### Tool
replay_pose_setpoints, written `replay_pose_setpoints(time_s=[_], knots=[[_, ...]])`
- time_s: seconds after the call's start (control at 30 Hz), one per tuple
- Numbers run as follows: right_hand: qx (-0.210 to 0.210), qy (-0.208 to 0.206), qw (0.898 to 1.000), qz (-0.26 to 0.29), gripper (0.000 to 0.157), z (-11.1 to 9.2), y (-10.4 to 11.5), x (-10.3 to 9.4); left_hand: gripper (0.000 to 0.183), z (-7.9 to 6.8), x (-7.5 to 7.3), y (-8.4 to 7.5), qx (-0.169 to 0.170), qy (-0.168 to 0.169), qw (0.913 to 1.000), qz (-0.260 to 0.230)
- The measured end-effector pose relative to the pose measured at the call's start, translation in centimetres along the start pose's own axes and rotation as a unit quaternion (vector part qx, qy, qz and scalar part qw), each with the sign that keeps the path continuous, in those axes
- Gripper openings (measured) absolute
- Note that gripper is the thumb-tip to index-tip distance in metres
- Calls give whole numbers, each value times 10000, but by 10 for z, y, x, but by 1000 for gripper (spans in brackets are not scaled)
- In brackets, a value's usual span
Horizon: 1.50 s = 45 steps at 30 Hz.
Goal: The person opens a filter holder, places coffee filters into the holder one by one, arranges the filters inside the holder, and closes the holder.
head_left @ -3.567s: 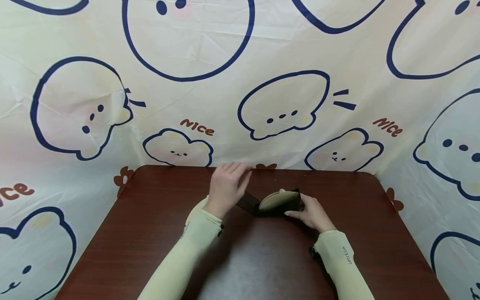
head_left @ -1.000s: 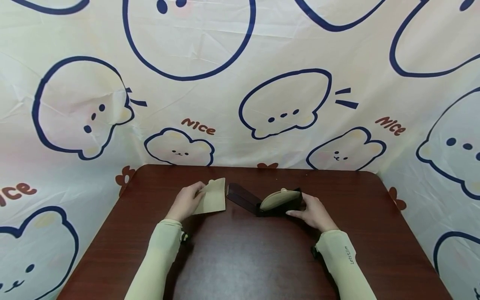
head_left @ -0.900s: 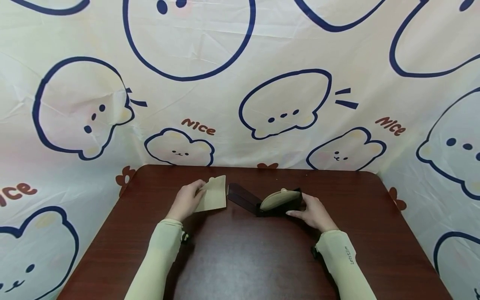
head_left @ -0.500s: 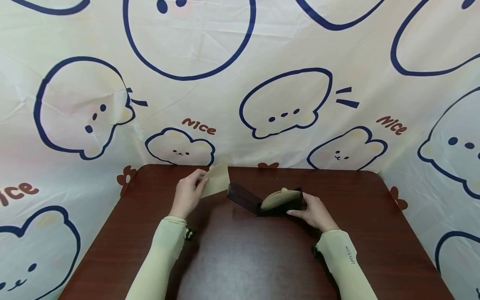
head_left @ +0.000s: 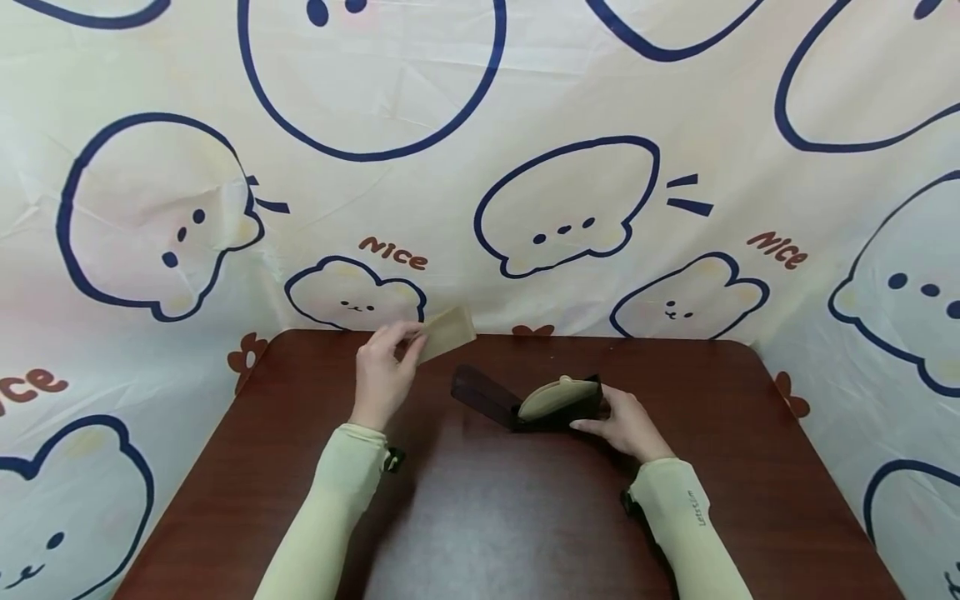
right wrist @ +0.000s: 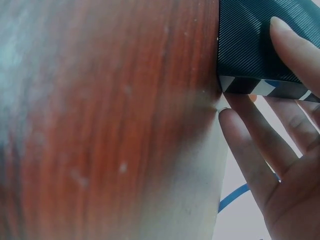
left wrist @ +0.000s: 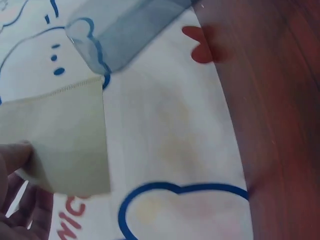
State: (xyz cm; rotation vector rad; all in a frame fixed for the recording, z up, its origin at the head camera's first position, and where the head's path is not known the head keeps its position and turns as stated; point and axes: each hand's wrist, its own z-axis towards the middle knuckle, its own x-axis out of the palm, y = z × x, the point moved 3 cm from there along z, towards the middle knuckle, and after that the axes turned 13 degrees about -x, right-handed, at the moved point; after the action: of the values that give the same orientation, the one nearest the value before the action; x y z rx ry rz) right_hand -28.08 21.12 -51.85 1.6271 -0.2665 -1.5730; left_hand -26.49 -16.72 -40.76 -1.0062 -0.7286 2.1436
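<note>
My left hand pinches a thin beige rectangular piece at its left side, raised near the table's far edge. In the left wrist view this beige piece has a fine toothed upper edge, with the thumb lying on its face. My right hand grips a dark box at its right end, thumb on the near side. The right wrist view shows the box with a ribbed black face. A rounded beige item protrudes from its opening. Leftward from the box extends a see-through flap.
A dark red-brown table lies beneath both hands. Behind it and along both sides hangs a pale cloth printed with blue bear outlines.
Earlier the left hand was above the flap. It then took hold of the beige piece on the left, and has since raised it up and rightward. Right hand and box stay in place.
</note>
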Motion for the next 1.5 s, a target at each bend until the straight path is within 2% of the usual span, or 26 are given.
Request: replay_pose_setpoints(time_s=[0.13, 0.27, 0.47, 0.73, 1.0, 1.33, 1.5], knots=[[-69, -29, 10000, 25, 48, 1, 2, 0, 12, 0, 6, -14, 224, -58, 9993, -306], [-78, -34, 9999, 62, 49, 1, 3, 0, 12, -1, 15, -26, 403, 118, 9973, -602], [-119, -20, 9999, 85, 48, 0, 2, 1, 14, -7, 34, -42, 636, 555, 9927, -859], [-68, -42, 9999, 131, 47, 0, 2, 0, 14, -17, 59, -58, 555, 1163, 9864, -1016], [-117, -19, 9998, 136, 47, -1, 1, 1, 14, -32, 85, -66, 667, 1632, 9805, -871], [-51, -58, 10000, 56, 46, 0, 2, 0, 14, -44, 109, -63, 623, 2078, 9722, -878], [-79, -45, 9999, 97, 46, 1, 1, 0, 13, -50, 119, -61, 726, 2104, 9712, -848]])
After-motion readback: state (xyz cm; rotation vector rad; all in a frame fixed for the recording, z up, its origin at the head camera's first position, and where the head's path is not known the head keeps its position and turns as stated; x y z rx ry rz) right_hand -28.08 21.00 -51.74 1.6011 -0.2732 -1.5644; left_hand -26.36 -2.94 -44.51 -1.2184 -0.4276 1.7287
